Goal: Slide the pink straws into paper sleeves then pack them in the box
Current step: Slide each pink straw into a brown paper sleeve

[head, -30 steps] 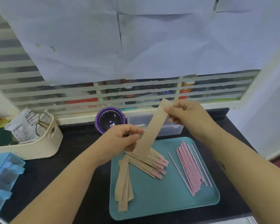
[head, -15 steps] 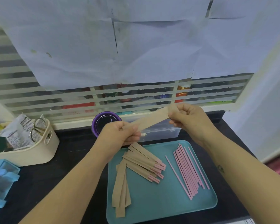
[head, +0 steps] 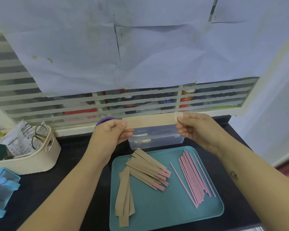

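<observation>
I hold one brown paper sleeve (head: pixel 151 121) level in the air above the clear plastic box (head: pixel 156 138). My left hand (head: pixel 109 135) pinches its left end and my right hand (head: pixel 194 129) pinches its right end. Below, a teal tray (head: pixel 167 212) carries several bare pink straws (head: pixel 194 176) on its right side. A fan of sleeved straws (head: pixel 148 169) with pink tips showing lies in the tray's middle. A few empty sleeves (head: pixel 124 200) lie at the tray's left.
A cream basket (head: pixel 32 157) with a packet and scissors stands at the left. A blue plastic organiser (head: pixel 0 189) sits at the near left. A purple round container (head: pixel 105 121) peeks out behind my left hand. A slatted window with paper sheets rises behind the black counter (head: pixel 70 164).
The sleeve has swung from a steep tilt to level and risen above the box. My left hand has lifted away from the tray; both hands have spread apart along the sleeve.
</observation>
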Demonstrator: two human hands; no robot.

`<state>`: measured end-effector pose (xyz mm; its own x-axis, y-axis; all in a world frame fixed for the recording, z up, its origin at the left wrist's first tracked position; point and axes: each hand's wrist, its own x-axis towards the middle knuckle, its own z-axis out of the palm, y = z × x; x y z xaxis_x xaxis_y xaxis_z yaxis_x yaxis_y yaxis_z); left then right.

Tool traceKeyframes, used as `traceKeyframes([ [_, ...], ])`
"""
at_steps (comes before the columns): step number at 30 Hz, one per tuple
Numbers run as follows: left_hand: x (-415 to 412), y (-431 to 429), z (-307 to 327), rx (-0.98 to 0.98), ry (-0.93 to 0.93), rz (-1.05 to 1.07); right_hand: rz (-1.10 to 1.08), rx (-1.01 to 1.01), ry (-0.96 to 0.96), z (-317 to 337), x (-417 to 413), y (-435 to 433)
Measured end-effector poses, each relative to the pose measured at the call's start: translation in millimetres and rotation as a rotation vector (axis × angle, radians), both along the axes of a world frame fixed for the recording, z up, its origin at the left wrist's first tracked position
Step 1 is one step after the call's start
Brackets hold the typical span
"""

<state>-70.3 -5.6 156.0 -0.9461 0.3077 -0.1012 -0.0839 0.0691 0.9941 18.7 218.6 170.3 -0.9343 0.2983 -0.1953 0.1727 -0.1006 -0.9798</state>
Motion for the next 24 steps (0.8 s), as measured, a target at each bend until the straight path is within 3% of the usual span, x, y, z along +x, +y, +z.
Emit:
traceKeyframes([
  [7,-2.7,-7.0,4.7,0.089,-0.077,0.053,0.028,0.109,-0.048,4.2,3.5,-3.4],
  [12,11.5,12.2,11.5,0.72,-0.414,0.175,-0.014,0.113,0.014,6.2,3.5,-24.9],
  [14,23.6,24.6,2.3,0.754,-0.454,0.183,0.011,0.083,0.016,3.7,3.1,-37.7],
  [16,29.6,29.6,-6.2,0.67,-0.426,0.272,0.04,0.085,0.01,1.9,4.0,-45.5],
  [18,26.1,23.3,-7.3,0.525,-0.27,0.475,0.04,0.162,-0.001,1.2,5.8,-45.4],
  [21,21.1,7.1,2.6,0.244,0.196,0.715,0.032,0.334,-0.025,-0.2,7.9,-39.8],
  [24,24.0,6.7,14.1,0.023,0.654,0.529,0.07,0.468,-0.043,-1.8,7.5,-37.0],
])
